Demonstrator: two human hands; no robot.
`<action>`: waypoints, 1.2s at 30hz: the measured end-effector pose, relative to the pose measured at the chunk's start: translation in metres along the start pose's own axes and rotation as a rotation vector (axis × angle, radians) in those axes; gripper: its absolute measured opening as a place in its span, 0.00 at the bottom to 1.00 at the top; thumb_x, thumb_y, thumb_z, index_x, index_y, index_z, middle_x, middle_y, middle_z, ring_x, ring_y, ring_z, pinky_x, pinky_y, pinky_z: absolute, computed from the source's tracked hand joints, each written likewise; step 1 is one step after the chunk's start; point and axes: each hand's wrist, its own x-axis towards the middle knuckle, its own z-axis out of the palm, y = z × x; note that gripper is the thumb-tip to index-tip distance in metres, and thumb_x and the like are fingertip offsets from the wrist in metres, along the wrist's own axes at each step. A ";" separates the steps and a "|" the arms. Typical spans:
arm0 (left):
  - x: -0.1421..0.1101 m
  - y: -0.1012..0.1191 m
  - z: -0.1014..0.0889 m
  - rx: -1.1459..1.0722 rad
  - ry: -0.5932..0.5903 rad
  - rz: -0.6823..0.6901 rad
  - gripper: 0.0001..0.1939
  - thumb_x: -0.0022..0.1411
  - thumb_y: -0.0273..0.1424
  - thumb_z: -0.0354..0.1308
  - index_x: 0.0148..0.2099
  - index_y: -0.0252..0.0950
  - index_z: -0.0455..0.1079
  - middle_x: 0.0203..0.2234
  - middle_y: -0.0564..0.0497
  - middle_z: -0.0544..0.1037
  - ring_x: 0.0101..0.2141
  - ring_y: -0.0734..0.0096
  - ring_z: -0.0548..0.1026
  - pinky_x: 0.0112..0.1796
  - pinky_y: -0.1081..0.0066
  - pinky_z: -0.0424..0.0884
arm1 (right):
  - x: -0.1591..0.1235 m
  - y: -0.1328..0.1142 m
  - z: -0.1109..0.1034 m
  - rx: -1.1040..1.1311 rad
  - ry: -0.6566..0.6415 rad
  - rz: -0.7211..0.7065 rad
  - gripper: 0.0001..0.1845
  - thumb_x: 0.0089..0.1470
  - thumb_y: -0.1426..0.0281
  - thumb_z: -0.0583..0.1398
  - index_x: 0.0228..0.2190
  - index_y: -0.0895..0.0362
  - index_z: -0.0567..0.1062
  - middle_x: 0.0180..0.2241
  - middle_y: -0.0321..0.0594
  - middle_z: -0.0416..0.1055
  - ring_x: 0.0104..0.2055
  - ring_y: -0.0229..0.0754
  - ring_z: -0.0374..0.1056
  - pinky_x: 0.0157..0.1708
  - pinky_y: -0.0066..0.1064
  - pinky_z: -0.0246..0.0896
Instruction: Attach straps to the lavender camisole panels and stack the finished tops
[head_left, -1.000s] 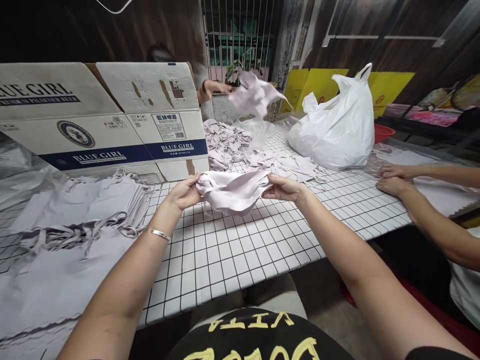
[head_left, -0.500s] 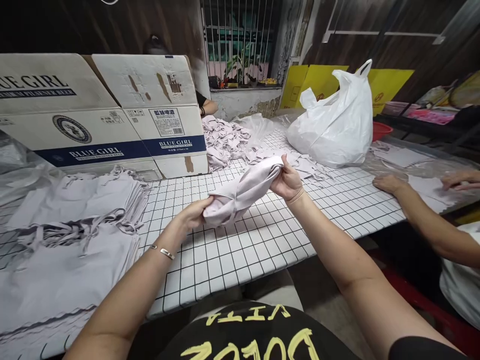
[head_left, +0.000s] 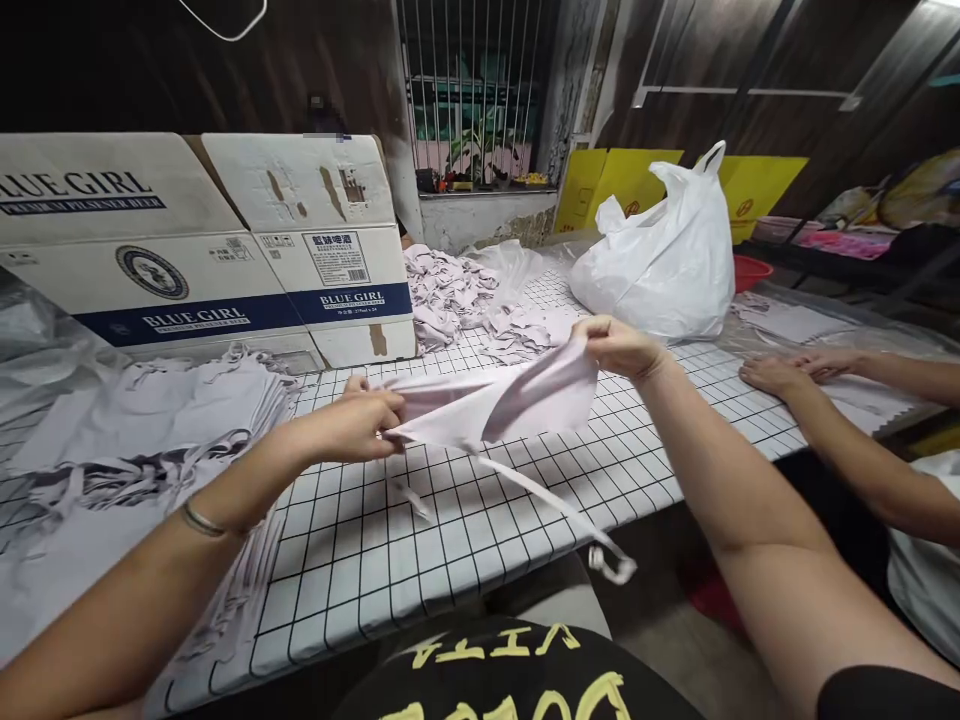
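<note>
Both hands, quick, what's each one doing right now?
Left hand: closed on the pale pinkish-lilac fabric garment.
Right hand: closed on the same garment's other end.

Indoor light, moderate on the grid-patterned tabletop (head_left: 450, 550), dim at the dark back wall. Bright strip at top right corner. Soft shadows under the hands. Motion blur on dangling strap (head_left: 555, 500). Wide-angle stretch at edges.
</note>
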 end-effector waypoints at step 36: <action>0.018 -0.113 0.065 0.319 0.290 -0.088 0.08 0.56 0.26 0.54 0.31 0.40 0.75 0.35 0.47 0.78 0.44 0.57 0.67 0.52 0.52 0.44 | 0.089 0.069 0.189 -0.288 0.046 -0.047 0.06 0.57 0.69 0.54 0.36 0.55 0.71 0.39 0.40 0.71 0.38 0.40 0.64 0.39 0.32 0.59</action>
